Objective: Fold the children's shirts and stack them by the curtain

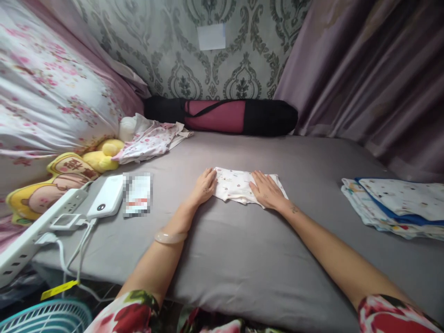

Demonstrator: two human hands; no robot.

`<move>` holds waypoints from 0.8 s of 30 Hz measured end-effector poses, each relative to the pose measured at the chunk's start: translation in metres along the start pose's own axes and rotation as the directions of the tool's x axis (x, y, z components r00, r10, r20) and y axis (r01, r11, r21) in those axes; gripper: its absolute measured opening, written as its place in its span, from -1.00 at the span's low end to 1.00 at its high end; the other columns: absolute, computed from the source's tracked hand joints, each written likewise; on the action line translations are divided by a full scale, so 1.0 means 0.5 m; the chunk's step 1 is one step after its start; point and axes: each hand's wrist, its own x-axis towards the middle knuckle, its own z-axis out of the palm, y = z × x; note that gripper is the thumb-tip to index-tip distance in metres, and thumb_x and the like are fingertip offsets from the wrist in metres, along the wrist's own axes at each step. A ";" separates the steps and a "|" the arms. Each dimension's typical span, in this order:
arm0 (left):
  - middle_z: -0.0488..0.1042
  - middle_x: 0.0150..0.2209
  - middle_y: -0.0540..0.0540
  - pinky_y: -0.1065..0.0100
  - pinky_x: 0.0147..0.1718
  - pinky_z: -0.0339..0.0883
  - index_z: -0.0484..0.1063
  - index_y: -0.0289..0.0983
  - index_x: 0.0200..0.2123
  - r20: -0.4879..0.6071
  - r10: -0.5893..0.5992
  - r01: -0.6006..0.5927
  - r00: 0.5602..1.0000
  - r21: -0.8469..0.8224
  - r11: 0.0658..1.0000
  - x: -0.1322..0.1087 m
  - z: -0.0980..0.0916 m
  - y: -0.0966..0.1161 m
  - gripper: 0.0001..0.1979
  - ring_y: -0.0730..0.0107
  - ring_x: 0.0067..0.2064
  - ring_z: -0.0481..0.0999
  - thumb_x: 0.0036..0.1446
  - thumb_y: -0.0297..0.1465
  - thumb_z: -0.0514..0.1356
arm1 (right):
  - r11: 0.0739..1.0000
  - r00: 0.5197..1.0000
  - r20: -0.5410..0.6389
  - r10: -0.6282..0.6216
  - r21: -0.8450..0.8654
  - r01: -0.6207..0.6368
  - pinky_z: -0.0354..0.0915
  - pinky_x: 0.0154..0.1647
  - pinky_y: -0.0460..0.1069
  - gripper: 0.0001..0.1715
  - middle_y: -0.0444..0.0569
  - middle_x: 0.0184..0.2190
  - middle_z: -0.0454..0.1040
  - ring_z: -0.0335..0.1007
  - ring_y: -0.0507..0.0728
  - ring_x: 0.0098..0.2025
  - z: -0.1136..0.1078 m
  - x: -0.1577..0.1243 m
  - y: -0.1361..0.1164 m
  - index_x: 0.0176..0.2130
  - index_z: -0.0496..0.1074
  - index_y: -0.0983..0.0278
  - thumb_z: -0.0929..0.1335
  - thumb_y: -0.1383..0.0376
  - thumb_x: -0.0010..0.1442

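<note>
A small folded white cloth with tiny coloured prints (237, 184) lies on the grey bed sheet (243, 259) in the middle of the view. My left hand (205, 186) rests flat on the cloth's left edge, fingers stretched out. My right hand (265, 189) lies flat on its right part, fingers spread and pointing away from me. Neither hand grips the cloth. A pale bangle (169, 237) sits on my left wrist.
A stack of folded printed cloths (395, 206) lies at the right. Loose floral clothes (152, 138), yellow plush toys (100, 157), a white power bank (107, 196), a power strip (38, 222) and a blurred card (138, 194) lie at the left. A black-and-maroon roll bag (222, 115) lines the wall.
</note>
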 end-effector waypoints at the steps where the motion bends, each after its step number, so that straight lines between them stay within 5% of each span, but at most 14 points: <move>1: 0.22 0.27 -0.28 0.09 0.27 0.09 0.26 -0.34 0.17 -0.009 0.002 -0.002 1.000 -0.006 1.000 0.000 0.002 -0.004 -0.57 0.15 0.32 0.15 0.29 -0.33 -0.05 | 1.000 1.000 0.010 -0.001 0.001 0.001 -0.20 0.38 0.16 -0.24 0.17 0.36 -0.01 -0.17 0.21 0.40 0.001 0.001 0.003 0.33 0.04 0.49 -0.03 0.08 0.36; 7: 0.31 0.20 -0.26 0.13 0.25 0.13 0.30 -0.31 0.11 -0.079 -0.028 0.024 0.996 -0.051 0.998 0.005 0.003 -0.017 -0.63 0.22 0.26 0.25 0.30 -0.37 -0.06 | 1.000 1.000 0.018 0.011 -0.012 -0.011 -0.18 0.37 0.17 -0.25 0.21 0.37 -0.04 -0.19 0.25 0.40 -0.024 0.014 -0.023 0.34 0.02 0.53 -0.03 0.11 0.36; 14: 0.40 0.07 -0.24 0.19 0.15 0.23 0.34 -0.30 0.01 -0.161 -0.012 0.002 0.987 -0.058 0.998 0.005 0.001 -0.025 -0.71 0.27 0.13 0.36 0.28 -0.44 -0.05 | 0.993 0.992 -0.023 -0.121 -0.006 0.121 -0.24 0.39 0.13 -0.27 0.13 0.38 -0.06 -0.23 0.20 0.41 -0.014 0.046 -0.093 0.34 0.03 0.48 -0.01 0.11 0.37; 19: 0.44 0.02 -0.22 0.22 0.13 0.25 0.36 -0.28 -0.03 -0.193 -0.059 0.046 0.979 -0.070 0.996 0.008 0.001 -0.030 -0.71 0.30 0.08 0.40 0.25 -0.50 -0.05 | 0.997 0.997 -0.007 -0.083 0.002 0.083 -0.20 0.38 0.12 -0.28 0.11 0.36 0.01 -0.18 0.21 0.40 0.008 0.049 -0.095 0.32 0.10 0.45 0.00 0.10 0.37; 24: 0.48 -0.04 -0.20 0.23 0.10 0.29 0.39 -0.27 -0.04 -0.216 -0.162 0.143 0.963 -0.103 0.984 0.010 -0.003 -0.033 -0.67 0.29 0.03 0.44 0.21 -0.54 -0.06 | 0.994 0.992 0.063 -0.105 0.005 0.105 -0.17 0.37 0.15 -0.29 0.15 0.35 0.03 -0.15 0.24 0.39 -0.019 0.058 -0.098 0.31 0.11 0.47 0.02 0.13 0.35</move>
